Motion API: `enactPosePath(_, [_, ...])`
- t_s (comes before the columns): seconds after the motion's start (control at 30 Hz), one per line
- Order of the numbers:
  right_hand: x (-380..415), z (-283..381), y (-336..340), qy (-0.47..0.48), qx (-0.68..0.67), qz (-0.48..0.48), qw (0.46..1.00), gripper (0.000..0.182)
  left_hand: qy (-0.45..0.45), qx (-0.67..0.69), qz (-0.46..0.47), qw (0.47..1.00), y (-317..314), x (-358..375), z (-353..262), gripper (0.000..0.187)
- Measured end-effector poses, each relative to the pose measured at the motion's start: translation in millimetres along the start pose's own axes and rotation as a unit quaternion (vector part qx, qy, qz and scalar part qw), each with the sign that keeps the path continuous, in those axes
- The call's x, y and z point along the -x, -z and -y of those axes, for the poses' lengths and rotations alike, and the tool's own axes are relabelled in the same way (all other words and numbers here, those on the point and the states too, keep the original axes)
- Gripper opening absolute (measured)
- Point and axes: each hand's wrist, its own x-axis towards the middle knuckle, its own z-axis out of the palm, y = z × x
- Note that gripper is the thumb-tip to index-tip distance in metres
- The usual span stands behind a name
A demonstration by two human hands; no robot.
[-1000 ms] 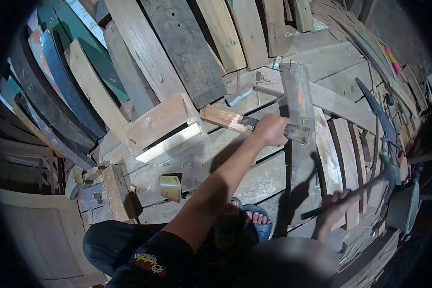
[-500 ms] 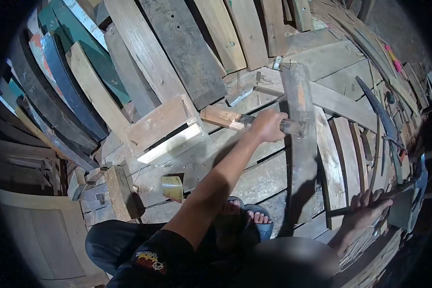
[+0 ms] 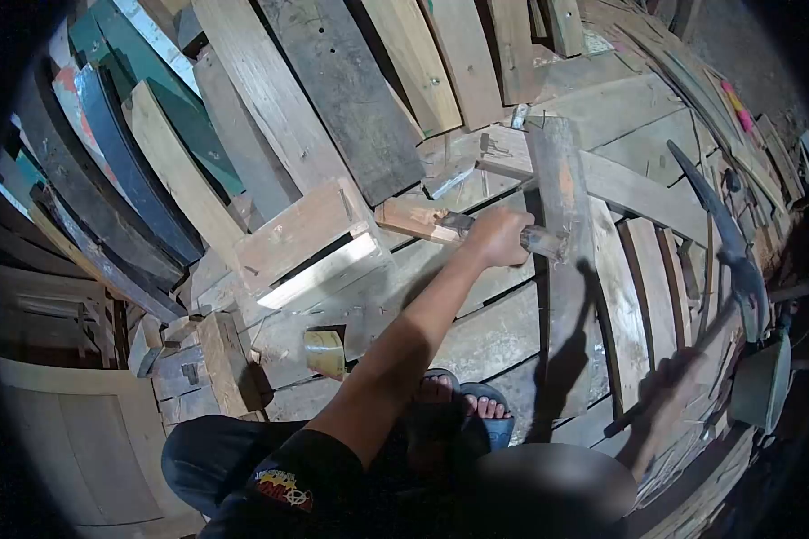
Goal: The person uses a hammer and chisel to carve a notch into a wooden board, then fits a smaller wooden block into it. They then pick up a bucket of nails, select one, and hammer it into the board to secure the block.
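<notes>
My left hand (image 3: pixel 497 237) is closed around a chisel (image 3: pixel 546 241); its round handle end sticks out to the right. On the other side, the dark blade (image 3: pixel 458 224) reaches toward a short wooden piece (image 3: pixel 411 218) with a reddish, rough end. Contact between blade and wood is partly hidden by my fingers. A grey board (image 3: pixel 564 305) runs lengthwise beneath the handle end. At the right, my right hand (image 3: pixel 670 386), smeared by motion, grips a hammer (image 3: pixel 748 292) by its handle, with the head raised up and away from the chisel.
Several planks (image 3: pixel 342 99) lean along the back and left. A small wooden box-like piece (image 3: pixel 301 235), a roll of tape (image 3: pixel 324 352) and a wood block (image 3: pixel 227 364) sit at left. A long dark-blue tool (image 3: pixel 706 193) lies at right. My sandalled feet (image 3: pixel 485 413) are close below.
My right hand has swung the hammer, its head moving up and leftward in view, and its shadow has shifted on the grey board. My left hand and the chisel stay nearly in place.
</notes>
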Motion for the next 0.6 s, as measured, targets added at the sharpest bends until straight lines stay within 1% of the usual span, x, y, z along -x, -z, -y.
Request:
enactPosePath(0.03, [0,18,-5,0.048,-0.024,-0.021,0.998,0.047,0.002,-0.007,0.006,1.000,2,0,-1,0.023])
enactPosePath(0.1, [-10,17,-4,0.041,-0.124,-0.007,0.991,0.051,0.008,-0.019,0.017,1.000,5,0,-5,0.023])
enactPosePath(0.13, [15,36,-53,0.032,-0.135,-0.156,0.978,0.052,0.009,-0.021,0.011,1.000,4,1,-5,0.024])
enactPosePath(0.17, [0,-9,-27,0.000,-0.184,-0.052,0.982,0.048,0.013,-0.021,0.008,1.000,3,0,-5,0.024])
enactPosePath(0.2, [4,-44,-37,-0.031,-0.226,-0.036,0.973,0.045,0.013,-0.020,0.005,1.000,5,0,-6,0.024])
enactPosePath(0.23, [11,-76,-42,-0.091,-0.132,0.040,0.986,0.046,0.012,-0.017,0.003,1.000,4,-2,-7,0.025])
enactPosePath(0.27, [17,-109,-46,-0.134,-0.016,0.133,0.982,0.047,0.018,-0.021,-0.011,1.000,2,-3,-4,0.026])
enactPosePath(0.3, [23,-141,-51,-0.153,0.092,0.229,0.957,0.048,0.013,-0.021,-0.025,0.999,3,-5,-4,0.026])
enactPosePath(0.33, [28,-133,-56,-0.144,0.156,0.290,0.933,0.052,0.111,-0.111,0.069,0.985,16,1,3,0.027])
enactPosePath(0.37, [32,-124,-59,-0.137,0.217,0.347,0.902,0.059,0.111,-0.151,0.064,0.980,4,13,37,0.028])
enactPosePath(0.4, [26,-126,-56,-0.081,0.226,0.325,0.915,0.058,0.128,-0.173,0.069,0.974,20,21,32,0.031])
enactPosePath(0.43, [29,-119,-51,-0.029,0.234,0.304,0.923,0.059,0.123,-0.147,0.052,0.980,32,23,29,0.032])
enactPosePath(0.47, [28,-107,-41,-0.107,0.166,0.312,0.929,0.060,0.124,-0.120,0.040,0.984,42,31,27,0.034])
enactPosePath(0.5, [32,-79,-39,-0.186,0.100,0.307,0.928,0.062,0.129,-0.095,0.025,0.987,50,40,28,0.035])
enactPosePath(0.53, [18,-87,-30,-0.096,0.147,0.259,0.950,0.053,0.120,-0.080,0.007,0.990,52,44,34,0.041])
enactPosePath(0.57, [16,-53,-36,-0.141,0.071,0.222,0.962,0.054,0.096,-0.059,-0.004,0.994,54,48,33,0.042])
enactPosePath(0.6, [17,-23,-41,-0.121,0.050,0.165,0.978,0.053,0.066,-0.038,-0.021,0.997,59,46,28,0.044])
